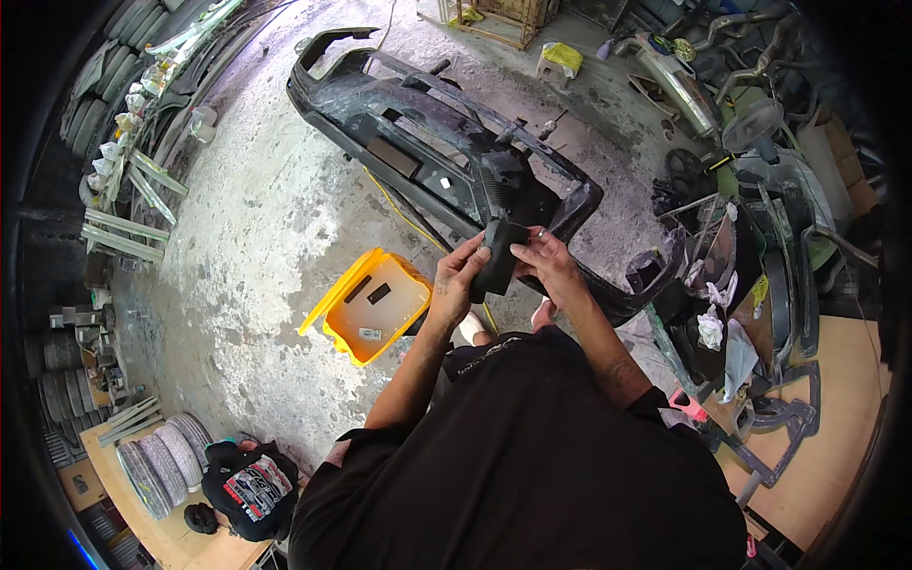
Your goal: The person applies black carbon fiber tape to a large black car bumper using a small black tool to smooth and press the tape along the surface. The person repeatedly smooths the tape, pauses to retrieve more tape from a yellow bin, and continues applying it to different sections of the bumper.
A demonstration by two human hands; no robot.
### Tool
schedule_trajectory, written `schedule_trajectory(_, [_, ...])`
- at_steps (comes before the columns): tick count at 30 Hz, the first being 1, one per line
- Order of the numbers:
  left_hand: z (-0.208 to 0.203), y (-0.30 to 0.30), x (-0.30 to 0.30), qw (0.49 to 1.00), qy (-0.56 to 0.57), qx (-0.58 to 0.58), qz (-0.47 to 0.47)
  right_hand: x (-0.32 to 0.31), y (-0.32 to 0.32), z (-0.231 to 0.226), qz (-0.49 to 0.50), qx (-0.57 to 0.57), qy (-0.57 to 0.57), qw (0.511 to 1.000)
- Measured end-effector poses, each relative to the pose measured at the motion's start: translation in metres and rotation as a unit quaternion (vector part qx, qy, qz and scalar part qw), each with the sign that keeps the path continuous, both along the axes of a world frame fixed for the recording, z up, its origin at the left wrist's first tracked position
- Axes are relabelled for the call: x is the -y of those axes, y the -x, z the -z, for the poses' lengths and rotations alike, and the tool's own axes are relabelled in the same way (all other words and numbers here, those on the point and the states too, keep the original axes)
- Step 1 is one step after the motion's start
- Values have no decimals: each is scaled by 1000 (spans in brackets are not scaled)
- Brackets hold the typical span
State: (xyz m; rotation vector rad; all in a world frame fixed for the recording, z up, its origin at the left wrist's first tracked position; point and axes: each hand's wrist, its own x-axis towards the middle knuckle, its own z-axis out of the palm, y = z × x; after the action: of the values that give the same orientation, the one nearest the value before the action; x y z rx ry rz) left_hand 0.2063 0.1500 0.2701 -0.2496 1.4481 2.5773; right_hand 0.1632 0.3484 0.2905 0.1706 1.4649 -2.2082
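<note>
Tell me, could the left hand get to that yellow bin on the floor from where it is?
Probably yes. The left hand grips a black block together with the right hand, but the yellow bin lies just to its left with nothing between them; it would have to let go first.

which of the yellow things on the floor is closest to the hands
The big open yellow tub, just left of the left hand. The small yellow item lies far off, beyond the black bumper.

head view, steeply downward, hands (503,271) close
</note>
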Motion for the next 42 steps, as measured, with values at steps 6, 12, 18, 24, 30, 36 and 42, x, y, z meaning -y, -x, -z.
schedule_trajectory(6, [-13,4,-4,999,-35,-5,-15,1,9,-8,4,-35,-43,998])
schedule_trajectory(12, [-1,2,10,999,8,8,-31,-1,7,-16,18,-14,-35,999])
schedule_trajectory(18, [-14,5,11,999,16,-18,-28,-13,23,-4,-31,-59,-96,993])
schedule_trajectory(24, [-7,6,22,996,52,-43,-62,-4,11,-10,-14,-7,-48,999])
schedule_trajectory(30, [-7,3,25,997,70,-11,1,-13,22,-13,-134,-35,-107,985])
schedule_trajectory(36, [-10,3,5,995,-79,-15,-53,6,2,-15,-61,10,-44,997])
schedule_trajectory(42, [-15,0,0,992,-123,-9,-35,2,1,-5,-72,-14,-94,993])
